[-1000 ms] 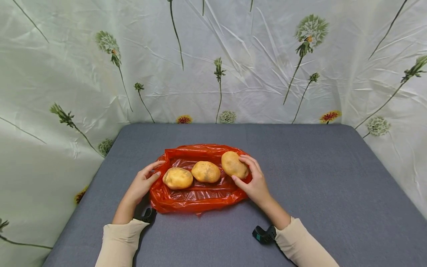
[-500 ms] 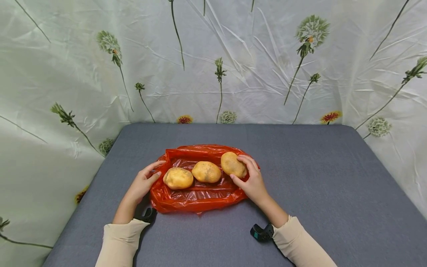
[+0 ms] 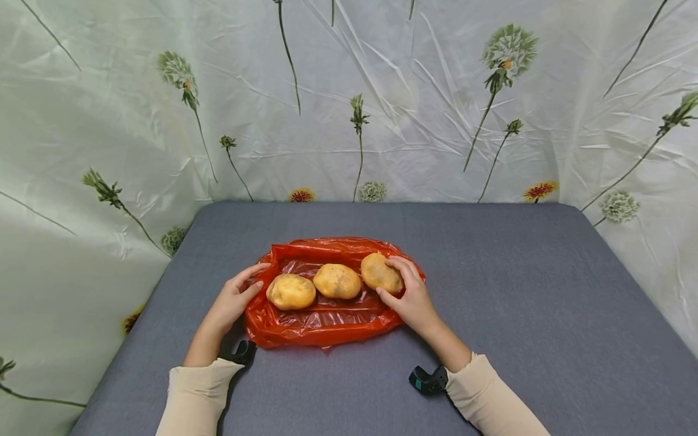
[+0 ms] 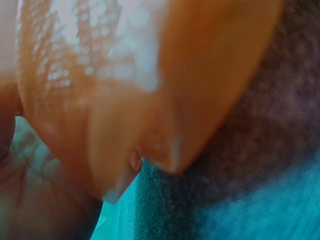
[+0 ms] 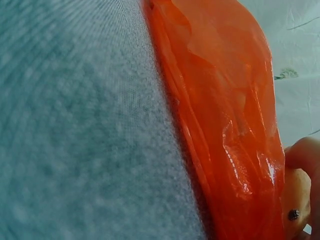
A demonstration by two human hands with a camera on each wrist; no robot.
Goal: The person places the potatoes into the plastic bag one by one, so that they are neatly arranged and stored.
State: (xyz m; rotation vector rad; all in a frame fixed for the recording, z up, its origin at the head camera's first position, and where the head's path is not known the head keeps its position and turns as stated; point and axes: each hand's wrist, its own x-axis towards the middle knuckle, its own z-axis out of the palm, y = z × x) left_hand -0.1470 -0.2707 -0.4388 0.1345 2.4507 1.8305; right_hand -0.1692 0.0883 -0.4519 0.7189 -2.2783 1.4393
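Observation:
A red plastic bag [image 3: 327, 336] lies spread with its mouth upward on the grey-blue table. Inside it are a left potato [image 3: 291, 292] and a middle potato [image 3: 337, 281], side by side. At the bag's right end my right hand [image 3: 411, 297] grips a third potato [image 3: 380, 273] between thumb and fingers. My left hand [image 3: 231, 300] holds the bag's left rim, its thumb and index finger apart. In the left wrist view the bag [image 4: 130, 125] fills much of the picture and hides the fingertips. The right wrist view has the bag's outer wall [image 5: 230, 110] and part of the held potato [image 5: 295, 195].
Wrist straps with dark camera mounts sit on both arms, one by the right sleeve [image 3: 429, 380]. Around the bag lies the cloth-covered table [image 3: 518, 290]. A pale floral curtain [image 3: 425, 121] hangs behind and at the sides.
My right hand has shifted slightly left, and its potato has come down a little toward the bag's floor. The left hand and the other two potatoes stay put.

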